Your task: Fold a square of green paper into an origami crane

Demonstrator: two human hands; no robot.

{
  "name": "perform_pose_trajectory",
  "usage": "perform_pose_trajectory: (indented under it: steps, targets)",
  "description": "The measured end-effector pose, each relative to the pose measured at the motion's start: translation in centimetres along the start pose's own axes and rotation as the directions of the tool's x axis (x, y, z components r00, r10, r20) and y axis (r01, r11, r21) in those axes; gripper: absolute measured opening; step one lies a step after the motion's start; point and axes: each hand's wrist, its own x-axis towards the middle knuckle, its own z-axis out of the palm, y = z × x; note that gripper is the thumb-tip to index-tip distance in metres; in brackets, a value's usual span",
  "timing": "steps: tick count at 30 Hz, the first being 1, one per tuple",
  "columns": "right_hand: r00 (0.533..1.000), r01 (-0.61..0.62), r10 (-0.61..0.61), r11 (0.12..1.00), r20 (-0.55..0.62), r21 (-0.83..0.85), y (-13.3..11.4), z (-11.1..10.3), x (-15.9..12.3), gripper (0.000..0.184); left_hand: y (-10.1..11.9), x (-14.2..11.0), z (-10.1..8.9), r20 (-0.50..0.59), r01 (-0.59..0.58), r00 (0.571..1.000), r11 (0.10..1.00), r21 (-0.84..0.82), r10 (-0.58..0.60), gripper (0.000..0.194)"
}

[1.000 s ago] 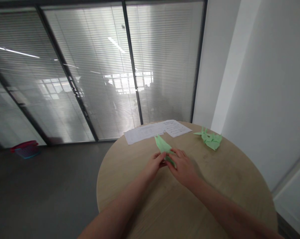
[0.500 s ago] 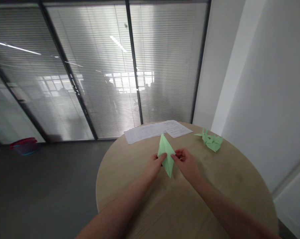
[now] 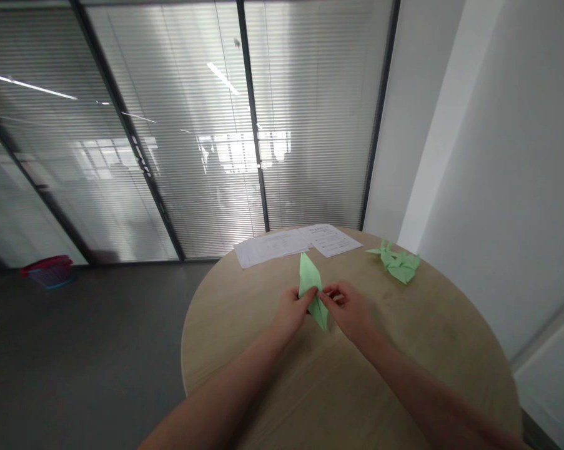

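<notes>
The person's bare left hand (image 3: 295,309) is holding a light green, pointed, elongated piece of folded paper (image 3: 310,274), pinching it with the thumb lying across the upper face; the fingers underneath are mostly staying out of sight behind the paper. The bare right hand (image 3: 350,307) is pinching the same piece at its right side, its thumb and forefinger meeting the paper close to the tip of the left thumb, while its other fingers are curling inward. The folded paper is slanting between the two hands, one point aiming away from the person and the narrower end pointing back between the wrists. It is sitting over the middle of a round, pale wood-grain table (image 3: 230,325); whether its lower tip is touching the tabletop, one cannot tell.

Beyond the hands, overlapping white sheets of printed paper (image 3: 272,248) are lying flat near the far edge. To the right, well apart from the hands, a cluster of light green folded-paper shapes (image 3: 398,265) is resting on the table, several points sticking up. A smooth white wall (image 3: 511,187) is standing on the right, and a dark-framed glass partition with horizontal blinds (image 3: 202,206) is rising behind. A red-rimmed basket with a bluish base (image 3: 50,273) is resting on the dark grey floor (image 3: 98,350) at the left.
</notes>
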Motion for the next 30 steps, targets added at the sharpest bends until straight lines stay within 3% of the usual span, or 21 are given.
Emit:
perform_pose_trajectory:
  steps: [3,6,10,14,20,25,30]
  targets:
    - [0.997,0.068,-0.070,0.997,0.037,0.047,-0.1,-0.2,-0.1,0.017,-0.2,0.1,-0.2,0.000,0.003,1.000,0.999,-0.035,-0.003,0.040]
    - [0.997,0.061,-0.064,0.996,0.039,0.073,0.3,-0.1,0.0,0.017,-0.3,0.1,-0.3,0.020,0.013,1.000,0.997,-0.077,-0.011,0.045]
    - [0.999,-0.039,0.037,0.991,0.021,0.130,0.8,0.5,0.1,0.014,-0.1,-0.1,-0.1,0.048,0.019,0.999,0.993,-0.121,-0.013,0.054]
    - [0.991,-0.130,0.133,0.959,0.005,0.253,0.9,1.1,0.0,0.014,0.4,-0.4,0.1,0.088,-0.001,0.996,0.994,-0.109,0.011,0.049]
    - [0.970,-0.243,0.224,0.876,0.095,0.418,0.7,0.9,0.3,0.041,0.9,-0.4,-0.2,0.044,-0.007,0.999,0.990,-0.140,0.013,0.042]
    - [0.933,-0.352,0.285,0.853,0.222,0.386,0.6,0.2,0.6,0.042,0.3,0.0,-0.6,0.083,0.002,0.997,0.998,-0.065,0.004,0.044]
    - [0.924,-0.375,0.304,0.841,0.233,0.390,0.8,0.2,0.5,0.036,-0.9,0.5,-0.7,0.141,0.031,0.989,0.998,0.049,-0.037,0.050]
